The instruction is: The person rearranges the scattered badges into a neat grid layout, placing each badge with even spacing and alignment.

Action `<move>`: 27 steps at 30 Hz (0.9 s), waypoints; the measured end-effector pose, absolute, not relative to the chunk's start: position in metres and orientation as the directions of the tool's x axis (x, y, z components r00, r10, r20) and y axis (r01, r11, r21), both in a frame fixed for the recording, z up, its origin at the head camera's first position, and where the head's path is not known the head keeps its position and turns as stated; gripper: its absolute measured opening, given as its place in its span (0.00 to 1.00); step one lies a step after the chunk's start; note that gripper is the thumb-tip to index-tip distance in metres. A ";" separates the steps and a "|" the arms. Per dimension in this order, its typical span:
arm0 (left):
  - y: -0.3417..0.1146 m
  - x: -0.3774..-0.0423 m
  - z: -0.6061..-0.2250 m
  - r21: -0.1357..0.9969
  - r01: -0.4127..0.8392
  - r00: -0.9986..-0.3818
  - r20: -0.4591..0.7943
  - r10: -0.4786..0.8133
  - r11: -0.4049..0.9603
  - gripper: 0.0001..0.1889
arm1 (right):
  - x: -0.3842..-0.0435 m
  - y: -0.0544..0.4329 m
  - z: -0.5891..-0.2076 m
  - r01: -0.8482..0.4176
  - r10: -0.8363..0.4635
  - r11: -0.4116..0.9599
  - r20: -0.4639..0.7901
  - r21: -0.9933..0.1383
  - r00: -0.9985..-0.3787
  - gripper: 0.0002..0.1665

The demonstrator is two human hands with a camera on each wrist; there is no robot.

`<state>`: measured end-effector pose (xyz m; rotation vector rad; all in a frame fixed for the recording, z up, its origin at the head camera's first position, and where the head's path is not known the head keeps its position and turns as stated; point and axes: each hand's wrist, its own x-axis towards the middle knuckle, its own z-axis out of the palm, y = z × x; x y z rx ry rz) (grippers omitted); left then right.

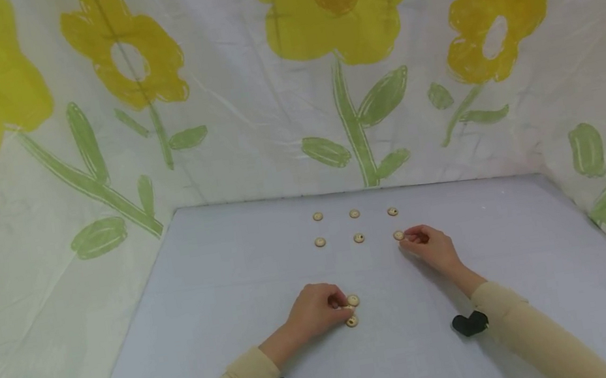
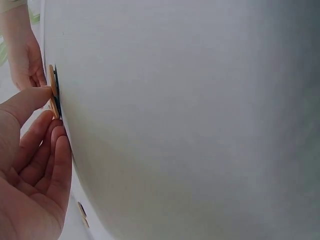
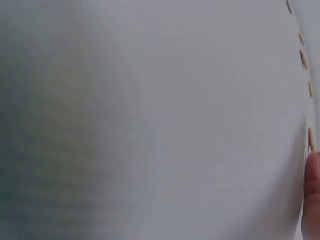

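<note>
Small round pale wooden discs with dark marks lie on the table. My left hand point(image 1: 318, 311) is at a small group of them in the middle, its thumb and fingertips pinching a wooden disc point(image 2: 55, 107). Beside those fingertips lie an upper disc point(image 1: 353, 300) and a lower disc point(image 1: 352, 321). Farther forward, my right hand point(image 1: 434, 251) pinches the right edge of a disc point(image 1: 399, 235), the front right one of two short rows. In the right wrist view, a fingertip point(image 3: 313, 167) meets the edge of that disc; most of the hand is out of frame.
The other row discs are a back left disc point(image 1: 317, 216), a back middle disc point(image 1: 354, 214), a back right disc point(image 1: 392, 211), a front left disc point(image 1: 320, 242) and a front middle disc point(image 1: 359, 238). A flower-printed curtain point(image 1: 245, 125) hangs behind the white table point(image 1: 217, 249).
</note>
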<state>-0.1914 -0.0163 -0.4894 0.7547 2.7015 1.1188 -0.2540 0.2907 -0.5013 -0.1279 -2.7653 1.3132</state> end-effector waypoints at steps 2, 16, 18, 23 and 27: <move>-0.017 -0.191 -0.489 0.687 0.398 -0.871 0.076 0.485 0.608 0.07 | -0.251 0.288 -0.501 0.031 0.097 0.615 0.037 -0.788 -0.995 0.21; -0.034 -0.188 -0.488 0.671 0.390 -0.890 0.098 0.446 0.631 0.05 | -0.223 0.246 -0.497 -0.076 -0.085 0.530 0.037 -0.845 -0.996 0.16; -0.037 -0.188 -0.488 0.670 0.383 -0.894 0.095 0.438 0.637 0.05 | -0.219 0.239 -0.497 -0.086 -0.117 0.519 0.029 -0.851 -0.993 0.16; -0.043 -0.186 -0.487 0.665 0.381 -0.893 0.084 0.442 0.642 0.06 | -0.209 0.228 -0.498 -0.132 -0.186 0.478 0.047 -0.868 -0.981 0.15; -0.047 -0.184 -0.485 0.657 0.401 -0.884 0.095 0.458 0.638 0.06 | -0.201 0.221 -0.499 -0.154 -0.226 0.455 0.053 -0.877 -0.973 0.15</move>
